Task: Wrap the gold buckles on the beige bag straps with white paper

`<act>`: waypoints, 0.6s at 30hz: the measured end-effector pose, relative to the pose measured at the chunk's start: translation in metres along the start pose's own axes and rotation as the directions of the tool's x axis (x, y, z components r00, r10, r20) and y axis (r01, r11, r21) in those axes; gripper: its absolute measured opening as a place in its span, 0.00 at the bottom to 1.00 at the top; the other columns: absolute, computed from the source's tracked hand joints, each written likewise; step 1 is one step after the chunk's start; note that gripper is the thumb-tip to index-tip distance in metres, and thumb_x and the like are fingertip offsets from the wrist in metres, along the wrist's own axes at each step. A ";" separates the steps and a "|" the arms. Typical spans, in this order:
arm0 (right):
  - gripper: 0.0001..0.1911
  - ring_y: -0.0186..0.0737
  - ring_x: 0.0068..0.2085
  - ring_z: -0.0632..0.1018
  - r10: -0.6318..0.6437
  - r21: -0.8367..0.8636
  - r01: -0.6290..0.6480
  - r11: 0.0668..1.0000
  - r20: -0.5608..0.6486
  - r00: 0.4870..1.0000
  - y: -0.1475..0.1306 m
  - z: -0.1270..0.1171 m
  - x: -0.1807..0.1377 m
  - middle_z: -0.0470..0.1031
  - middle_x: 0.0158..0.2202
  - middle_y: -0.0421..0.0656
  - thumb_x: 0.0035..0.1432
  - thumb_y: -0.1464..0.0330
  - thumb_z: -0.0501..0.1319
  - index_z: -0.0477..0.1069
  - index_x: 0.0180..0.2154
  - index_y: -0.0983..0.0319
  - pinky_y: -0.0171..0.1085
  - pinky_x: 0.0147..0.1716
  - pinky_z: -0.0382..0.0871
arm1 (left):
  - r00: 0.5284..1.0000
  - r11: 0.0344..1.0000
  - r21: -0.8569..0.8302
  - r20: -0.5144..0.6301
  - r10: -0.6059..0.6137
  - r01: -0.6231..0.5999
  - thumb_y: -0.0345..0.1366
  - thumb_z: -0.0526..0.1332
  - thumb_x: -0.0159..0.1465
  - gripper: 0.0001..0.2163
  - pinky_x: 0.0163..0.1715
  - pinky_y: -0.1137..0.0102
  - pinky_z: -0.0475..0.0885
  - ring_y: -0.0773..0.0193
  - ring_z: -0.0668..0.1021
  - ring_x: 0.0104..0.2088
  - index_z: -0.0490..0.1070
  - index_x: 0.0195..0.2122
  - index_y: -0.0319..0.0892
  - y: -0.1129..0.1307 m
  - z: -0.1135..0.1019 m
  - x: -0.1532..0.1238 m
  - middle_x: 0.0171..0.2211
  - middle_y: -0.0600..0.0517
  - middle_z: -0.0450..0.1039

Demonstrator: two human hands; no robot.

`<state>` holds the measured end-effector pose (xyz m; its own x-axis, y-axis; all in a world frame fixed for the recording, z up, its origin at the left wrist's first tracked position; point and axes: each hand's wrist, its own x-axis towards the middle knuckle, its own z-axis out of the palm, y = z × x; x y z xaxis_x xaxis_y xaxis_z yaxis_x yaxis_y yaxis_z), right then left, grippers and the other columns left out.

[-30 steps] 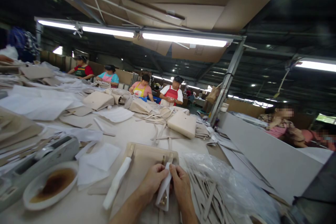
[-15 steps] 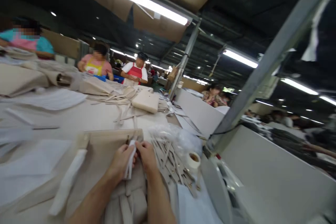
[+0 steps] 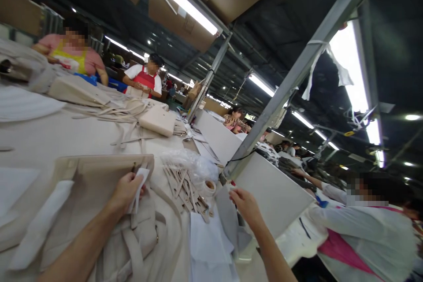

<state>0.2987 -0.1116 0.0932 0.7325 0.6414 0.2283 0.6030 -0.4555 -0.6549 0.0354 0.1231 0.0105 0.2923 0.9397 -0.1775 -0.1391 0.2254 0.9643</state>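
My left hand [image 3: 127, 191] is closed on a folded white strip [image 3: 141, 178] at the upper right corner of a beige bag [image 3: 99, 176]. The bag lies on the table under my left forearm, its beige straps [image 3: 132, 246] loosely heaped in front. A white-wrapped strap [image 3: 44, 224] runs down its left side. My right hand [image 3: 247, 207] is out to the right, apart from the bag, over a grey bin [image 3: 228, 211] at the table's edge. Its thumb and fingers are pinched together; whatever is between them is too small to make out.
Thin beige straps with metal clips [image 3: 185, 189], clear plastic [image 3: 190, 163] and a tape roll [image 3: 209, 187] lie right of the bag. White sheets [image 3: 211, 238] sit nearer. A slanted metal post [image 3: 280, 97] and grey partition [image 3: 271, 194] stand at right. A co-worker [image 3: 363, 224] leans in there.
My right hand has left the white strip and moved right, over the bin. My left hand still holds the strip. The view has swung right, bringing a co-worker into sight.
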 end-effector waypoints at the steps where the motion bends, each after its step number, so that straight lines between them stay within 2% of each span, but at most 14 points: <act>1: 0.13 0.38 0.28 0.68 0.064 -0.039 -0.065 0.997 -0.016 0.998 0.018 -0.015 -0.004 0.67 0.19 0.38 0.53 0.66 0.58 0.67 0.17 0.58 0.36 0.30 0.58 | 1.000 1.000 0.000 0.006 0.002 -0.002 0.36 0.58 0.57 0.05 0.13 0.76 0.65 0.68 0.68 0.15 0.63 0.26 0.43 -0.001 0.000 0.001 0.16 0.56 0.68; 3: 0.16 0.37 0.25 0.68 0.195 -0.081 -0.196 0.977 -0.020 0.981 0.047 -0.033 -0.011 0.65 0.16 0.38 0.52 0.70 0.58 0.65 0.14 0.58 0.35 0.28 0.58 | 1.000 1.000 -0.001 0.013 0.005 -0.005 0.37 0.58 0.57 0.05 0.13 0.76 0.66 0.68 0.69 0.15 0.63 0.27 0.43 -0.004 -0.001 0.003 0.17 0.56 0.68; 5: 0.18 0.35 0.23 0.69 0.327 -0.084 -0.325 0.942 0.015 0.945 0.064 -0.037 -0.017 0.66 0.16 0.37 0.54 0.72 0.58 0.63 0.14 0.59 0.34 0.26 0.59 | 1.000 1.000 -0.008 0.023 0.004 -0.004 0.37 0.58 0.56 0.05 0.13 0.75 0.66 0.67 0.69 0.15 0.63 0.28 0.43 -0.007 -0.002 0.006 0.17 0.56 0.68; 8: 0.17 0.33 0.24 0.72 0.475 -0.047 -0.473 0.880 0.115 0.873 0.072 -0.033 -0.019 0.71 0.21 0.36 0.62 0.68 0.58 0.67 0.21 0.62 0.33 0.26 0.64 | 0.999 1.000 -0.029 0.038 -0.002 0.003 0.36 0.59 0.56 0.05 0.13 0.75 0.66 0.67 0.69 0.15 0.63 0.28 0.43 -0.009 -0.002 0.008 0.17 0.56 0.68; 12: 0.18 0.30 0.25 0.73 0.551 -0.026 -0.559 0.829 0.205 0.809 0.071 -0.029 -0.013 0.72 0.24 0.35 0.67 0.61 0.57 0.68 0.26 0.63 0.33 0.27 0.69 | 1.000 0.999 -0.041 0.027 -0.009 0.010 0.34 0.59 0.57 0.05 0.13 0.75 0.66 0.67 0.69 0.15 0.63 0.27 0.43 -0.007 -0.002 0.008 0.17 0.56 0.69; 14: 0.18 0.28 0.21 0.69 0.577 -0.048 -0.583 0.811 0.233 0.783 0.070 -0.030 -0.009 0.69 0.22 0.33 0.66 0.61 0.59 0.68 0.26 0.63 0.31 0.22 0.66 | 1.000 0.999 -0.039 0.019 -0.011 0.012 0.33 0.59 0.58 0.05 0.13 0.75 0.66 0.67 0.70 0.15 0.63 0.27 0.43 -0.006 -0.002 0.006 0.17 0.55 0.69; 16: 0.17 0.26 0.17 0.63 0.596 -0.068 -0.600 0.797 0.254 0.762 0.069 -0.034 -0.006 0.66 0.19 0.32 0.64 0.63 0.62 0.67 0.24 0.64 0.29 0.17 0.58 | 1.000 0.999 -0.040 0.016 -0.011 0.012 0.33 0.59 0.58 0.05 0.13 0.75 0.66 0.68 0.69 0.15 0.63 0.26 0.43 -0.004 -0.002 0.004 0.17 0.56 0.69; 18: 0.17 0.24 0.15 0.59 0.583 -0.046 -0.593 0.804 0.260 0.770 0.065 -0.043 -0.007 0.63 0.16 0.31 0.61 0.67 0.62 0.66 0.21 0.64 0.28 0.15 0.48 | 1.000 0.999 -0.043 0.021 -0.007 0.008 0.33 0.60 0.57 0.05 0.13 0.76 0.65 0.68 0.69 0.15 0.63 0.26 0.42 -0.003 -0.002 0.001 0.17 0.56 0.70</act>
<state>0.3467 -0.1724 0.0798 0.8332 0.3884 -0.3936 0.0644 -0.7751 -0.6285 0.0342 0.1242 0.0070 0.3132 0.9324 -0.1804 -0.1771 0.2440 0.9535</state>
